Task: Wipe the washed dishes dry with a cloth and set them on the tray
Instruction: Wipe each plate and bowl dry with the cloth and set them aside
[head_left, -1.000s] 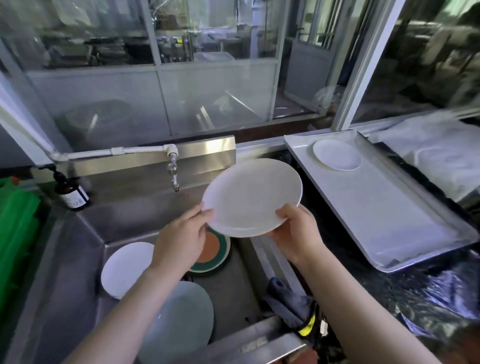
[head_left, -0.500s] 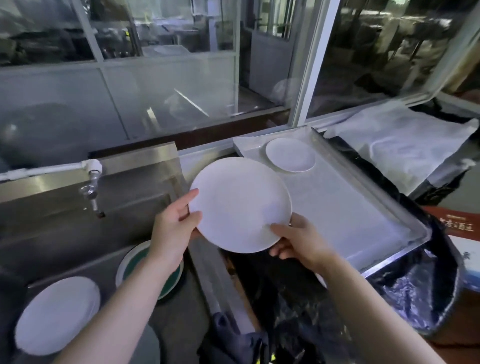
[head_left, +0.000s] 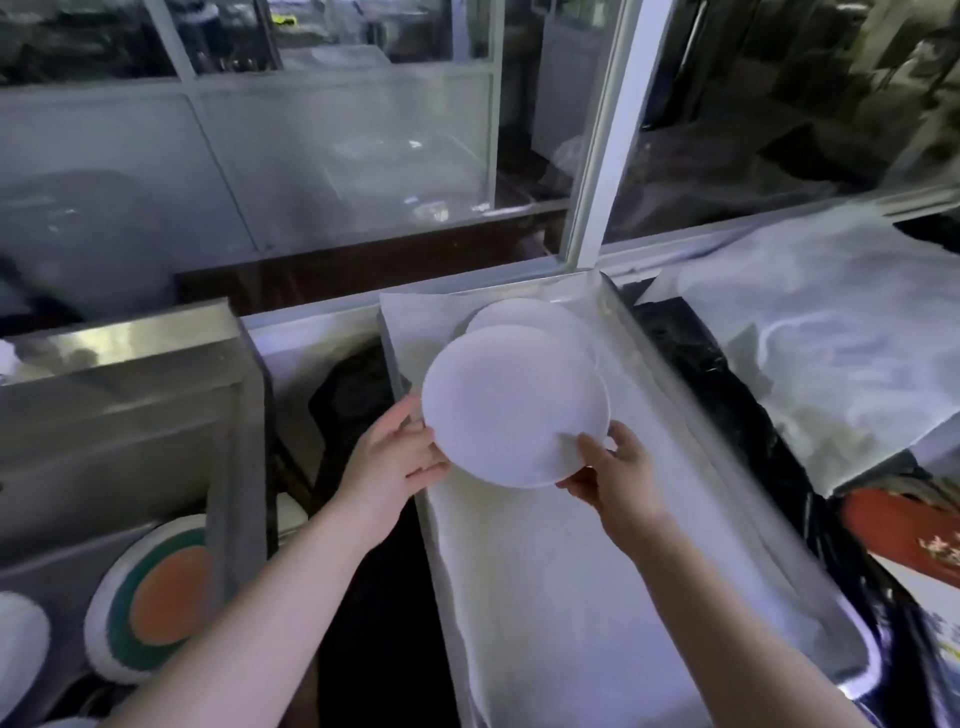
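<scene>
Plate (head_left: 514, 405), white, held up over the far half of the tray (head_left: 571, 597), both hands on its near rim. Frame is motion-blurred, edges soft. Second plate (head_left: 524, 314) lies on the tray's far end, mostly hidden behind the held one, only its far arc shows. Tray's near end cut off by the bottom edge; its liner looks white, texture hard to make out. Left hand (head_left: 392, 462) at the plate's lower-left rim: thumb on the top face near the edge, fingers (head_left: 426, 470) reach under and are mostly hidden by the plate, so their curl below can't be told fully; it holds the rim. Right hand (head_left: 615, 473) at the lower-right rim: thumb (head_left: 589, 449) lies on the top face, other fingers wrap under the rim, tips hidden; it pinches the rim. Neither hand is spread wide, both closed lightly round the edge. Plate tilted a bit toward the camera, whether it touches the tray can't be told. Sink (head_left: 130, 415) at left, partly cut off; inside it a plate with orange centre and green ring (head_left: 156, 592) leans, and a white plate (head_left: 18, 639) is cut by the left edge. White cloth (head_left: 831, 332) on the counter at right, well apart from the hands. Black plastic sheet (head_left: 727, 395) between tray and cloth.
</scene>
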